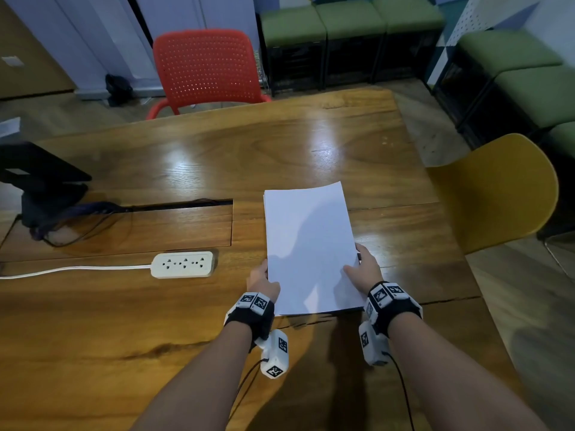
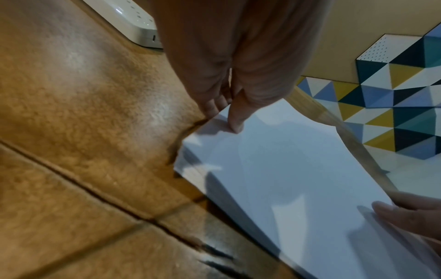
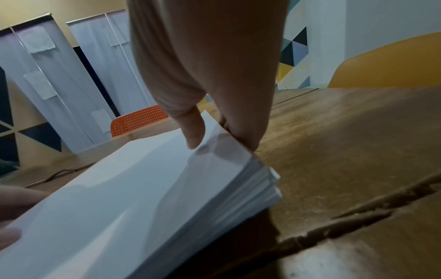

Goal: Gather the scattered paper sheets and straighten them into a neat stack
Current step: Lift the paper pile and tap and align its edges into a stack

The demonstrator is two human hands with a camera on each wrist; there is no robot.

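A stack of white paper sheets (image 1: 308,244) is held above the wooden table (image 1: 155,321), its near end raised and its edges nearly flush. My left hand (image 1: 263,279) grips the stack's left edge near the front corner, thumb on top (image 2: 235,120) and fingers underneath. My right hand (image 1: 362,272) grips the right edge, thumb on the top sheet (image 3: 194,130) and fingers below. In the right wrist view the paper stack (image 3: 143,188) shows several slightly uneven sheet edges at its near corner. In the left wrist view the paper stack (image 2: 286,169) casts a shadow on the table.
A white power strip (image 1: 183,264) with its cord lies left of the stack. A dark device (image 1: 37,181) and cables sit at the far left by a cable slot. A red chair (image 1: 205,70) stands behind the table, a yellow chair (image 1: 497,191) at the right.
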